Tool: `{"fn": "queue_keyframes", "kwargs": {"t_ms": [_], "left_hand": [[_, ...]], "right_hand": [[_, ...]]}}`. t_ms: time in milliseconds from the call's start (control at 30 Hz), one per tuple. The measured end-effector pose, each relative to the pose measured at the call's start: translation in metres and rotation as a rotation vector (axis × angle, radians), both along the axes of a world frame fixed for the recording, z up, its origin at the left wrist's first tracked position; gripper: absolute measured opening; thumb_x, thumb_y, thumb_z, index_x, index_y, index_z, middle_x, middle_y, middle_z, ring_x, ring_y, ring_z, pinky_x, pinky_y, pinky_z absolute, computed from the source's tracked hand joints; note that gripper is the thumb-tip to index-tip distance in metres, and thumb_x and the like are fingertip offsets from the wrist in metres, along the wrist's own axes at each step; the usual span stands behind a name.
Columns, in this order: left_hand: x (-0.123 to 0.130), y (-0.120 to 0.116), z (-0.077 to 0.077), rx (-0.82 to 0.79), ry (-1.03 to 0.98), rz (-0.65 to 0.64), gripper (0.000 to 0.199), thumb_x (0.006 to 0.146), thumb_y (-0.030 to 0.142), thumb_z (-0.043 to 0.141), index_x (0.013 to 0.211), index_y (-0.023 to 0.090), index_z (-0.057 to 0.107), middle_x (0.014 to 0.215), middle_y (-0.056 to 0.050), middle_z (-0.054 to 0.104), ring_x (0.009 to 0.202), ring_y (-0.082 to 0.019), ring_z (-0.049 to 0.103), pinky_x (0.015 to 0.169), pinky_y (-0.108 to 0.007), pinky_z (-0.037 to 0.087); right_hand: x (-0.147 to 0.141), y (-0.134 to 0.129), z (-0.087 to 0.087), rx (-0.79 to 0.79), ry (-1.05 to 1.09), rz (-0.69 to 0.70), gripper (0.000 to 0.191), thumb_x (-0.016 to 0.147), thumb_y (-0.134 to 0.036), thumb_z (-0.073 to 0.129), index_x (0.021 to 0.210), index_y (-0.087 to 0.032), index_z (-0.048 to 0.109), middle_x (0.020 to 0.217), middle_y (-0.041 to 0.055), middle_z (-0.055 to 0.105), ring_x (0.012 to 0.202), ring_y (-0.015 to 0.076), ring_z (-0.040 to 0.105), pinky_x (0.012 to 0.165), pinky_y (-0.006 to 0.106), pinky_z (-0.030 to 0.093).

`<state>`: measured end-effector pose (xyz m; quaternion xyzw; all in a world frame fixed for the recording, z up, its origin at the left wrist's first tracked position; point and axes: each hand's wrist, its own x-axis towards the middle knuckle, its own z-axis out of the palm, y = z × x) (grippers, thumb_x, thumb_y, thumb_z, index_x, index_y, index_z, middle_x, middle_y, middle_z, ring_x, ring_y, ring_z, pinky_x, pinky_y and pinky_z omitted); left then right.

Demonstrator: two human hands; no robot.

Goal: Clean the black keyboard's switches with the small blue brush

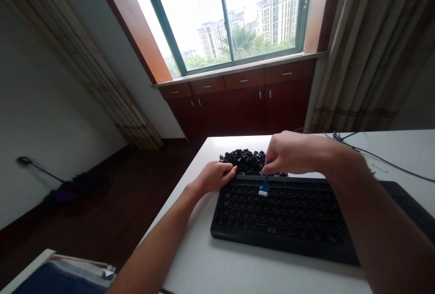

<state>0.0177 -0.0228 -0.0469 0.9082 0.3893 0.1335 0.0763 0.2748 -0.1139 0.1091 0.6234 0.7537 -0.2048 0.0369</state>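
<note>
Keycaps (242,161) behind the keyboard (278,212)

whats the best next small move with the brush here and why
I'd probably draw the brush toward you across the keyboard. The right hand holds it with its white bristles on the top rows, so most keys lie below it. The left hand rests clear, beside the pile of black keycaps.

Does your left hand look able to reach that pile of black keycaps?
Probably yes: the left hand sits at the edge of the pile of black keycaps, and nothing seems to stand between them. The blue brush is in the right hand.
</note>
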Motion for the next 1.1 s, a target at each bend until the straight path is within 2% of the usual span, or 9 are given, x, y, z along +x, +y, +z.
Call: {"fn": "queue_keyframes", "kwargs": {"t_ms": [133,300,400,500,600,733,900,1100], "left_hand": [[0.000,0.000,-0.001,0.009,-0.007,-0.013,0.051,0.104,0.047,0.041,0.061,0.019,0.043,0.054,0.004,0.035,0.052,-0.011,0.023,0.058,-0.030,0.020],[-0.002,0.001,-0.003,0.011,-0.003,-0.009,0.052,0.104,0.047,0.040,0.060,0.019,0.044,0.053,0.004,0.036,0.052,-0.011,0.023,0.058,-0.030,0.020],[-0.002,0.001,-0.004,0.014,0.001,-0.001,0.051,0.104,0.048,0.040,0.061,0.019,0.043,0.053,0.004,0.036,0.052,-0.012,0.023,0.059,-0.030,0.020],[-0.002,0.002,-0.005,0.014,0.001,0.000,0.051,0.103,0.047,0.041,0.061,0.019,0.043,0.053,0.004,0.035,0.052,-0.011,0.023,0.059,-0.030,0.020],[-0.002,0.002,-0.005,0.013,-0.007,-0.006,0.051,0.103,0.046,0.042,0.060,0.019,0.043,0.053,0.004,0.035,0.052,-0.011,0.024,0.059,-0.030,0.021],[-0.001,0.002,-0.006,0.016,-0.018,-0.011,0.051,0.103,0.046,0.042,0.060,0.019,0.046,0.052,0.003,0.037,0.051,-0.011,0.026,0.058,-0.030,0.021],[-0.001,0.001,-0.005,0.016,-0.004,-0.006,0.052,0.104,0.047,0.041,0.060,0.019,0.043,0.052,0.004,0.037,0.051,-0.011,0.026,0.059,-0.030,0.022],[0.000,0.001,-0.004,0.016,0.003,-0.010,0.051,0.104,0.047,0.041,0.061,0.019,0.041,0.053,0.004,0.035,0.051,-0.011,0.026,0.059,-0.030,0.021]], "right_hand": [[0.004,0.005,-0.005,-0.048,-0.027,0.020,0.022,0.076,-0.043,0.074,0.083,-0.024,0.082,0.076,0.0014,0.073,0.063,0.0157,0.060,0.053,0.029,0.036],[0.008,0.009,-0.007,0.084,-0.105,-0.044,0.021,0.078,-0.037,0.073,0.085,-0.020,0.083,0.080,0.0067,0.075,0.063,0.0171,0.061,0.054,0.031,0.038],[0.008,0.010,-0.007,0.130,-0.052,-0.026,0.021,0.079,-0.039,0.072,0.082,-0.021,0.082,0.077,0.0050,0.075,0.061,0.0163,0.061,0.053,0.031,0.039],[0.005,0.008,-0.009,0.070,0.020,0.033,0.020,0.077,-0.041,0.074,0.084,-0.024,0.082,0.075,0.0024,0.074,0.061,0.0160,0.061,0.053,0.030,0.039],[0.001,0.006,-0.011,0.021,-0.031,0.070,0.016,0.076,-0.035,0.072,0.083,-0.023,0.081,0.075,0.0034,0.074,0.060,0.0164,0.061,0.053,0.030,0.037],[-0.001,0.004,-0.014,0.029,-0.112,0.102,0.015,0.074,-0.028,0.065,0.075,-0.020,0.078,0.067,0.0044,0.070,0.055,0.0157,0.057,0.052,0.031,0.034],[-0.007,0.000,-0.011,-0.007,-0.134,0.105,0.019,0.073,-0.030,0.065,0.081,-0.021,0.080,0.070,0.0049,0.071,0.058,0.0174,0.058,0.052,0.032,0.036],[-0.017,0.001,-0.014,0.032,-0.106,0.154,0.017,0.073,-0.025,0.064,0.079,-0.021,0.080,0.072,0.0046,0.072,0.060,0.0181,0.061,0.053,0.032,0.040]]}}
